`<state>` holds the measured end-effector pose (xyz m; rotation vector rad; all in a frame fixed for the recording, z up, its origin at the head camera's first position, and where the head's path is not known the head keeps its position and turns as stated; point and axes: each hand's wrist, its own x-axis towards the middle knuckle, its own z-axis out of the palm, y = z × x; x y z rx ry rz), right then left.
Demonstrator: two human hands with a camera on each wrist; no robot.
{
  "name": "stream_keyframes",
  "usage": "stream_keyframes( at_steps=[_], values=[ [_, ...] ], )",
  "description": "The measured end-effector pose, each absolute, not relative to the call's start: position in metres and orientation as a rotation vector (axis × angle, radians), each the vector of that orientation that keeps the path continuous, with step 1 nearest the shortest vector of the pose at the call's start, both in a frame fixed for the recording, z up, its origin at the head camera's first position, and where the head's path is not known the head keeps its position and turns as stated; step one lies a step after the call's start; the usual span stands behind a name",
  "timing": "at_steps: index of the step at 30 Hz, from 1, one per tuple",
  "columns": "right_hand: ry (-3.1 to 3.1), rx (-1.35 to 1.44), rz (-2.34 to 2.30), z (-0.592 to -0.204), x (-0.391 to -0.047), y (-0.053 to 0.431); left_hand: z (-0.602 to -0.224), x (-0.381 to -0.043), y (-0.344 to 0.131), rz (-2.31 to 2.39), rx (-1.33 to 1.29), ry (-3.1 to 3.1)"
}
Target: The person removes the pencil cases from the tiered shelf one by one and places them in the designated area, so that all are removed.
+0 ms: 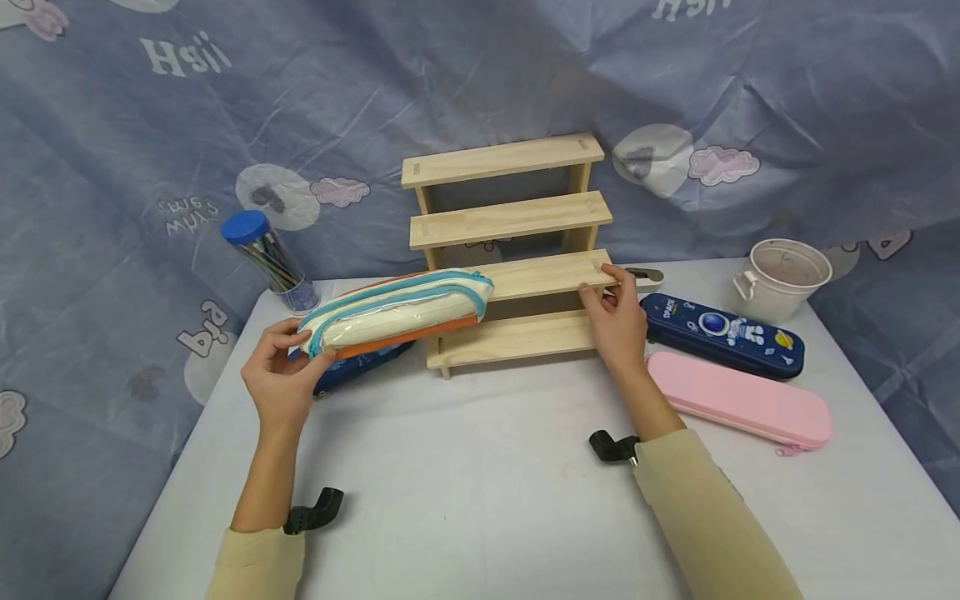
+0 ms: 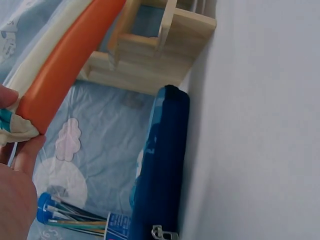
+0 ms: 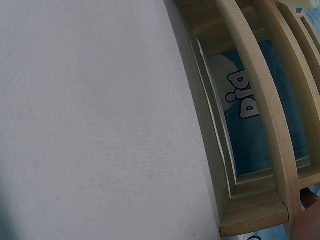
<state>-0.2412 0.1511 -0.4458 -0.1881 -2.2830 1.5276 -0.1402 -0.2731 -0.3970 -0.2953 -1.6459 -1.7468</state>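
Note:
My left hand (image 1: 283,375) pinches the near-left end of a cream and orange pencil case (image 1: 397,315) with teal zipper trim. The case is held up at a slant, its far end in front of the left part of a stepped wooden shelf (image 1: 517,217). In the left wrist view the orange underside of the pencil case (image 2: 70,65) shows. My right hand (image 1: 618,321) grips the right end of the shelf's second board from the bottom. Only a bit of the right hand (image 3: 307,220) appears in the right wrist view, at the corner beside the wooden shelf (image 3: 265,95).
Behind the left hand, a dark blue pencil case (image 2: 167,160) lies on the table. A blue-lidded tub of brushes (image 1: 270,258) leans at the back left. To the right lie a navy astronaut pencil case (image 1: 723,333), a pink case (image 1: 738,396) and a white pot (image 1: 783,279).

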Motion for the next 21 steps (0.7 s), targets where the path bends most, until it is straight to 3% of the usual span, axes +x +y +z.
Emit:
stream_keyframes(
  at_steps=[21],
  values=[
    [-2.284, -0.196, 1.536, -0.445, -0.241, 0.151, -0.412, -0.105, -0.297, -1.767, -0.141, -1.595]
  ],
)
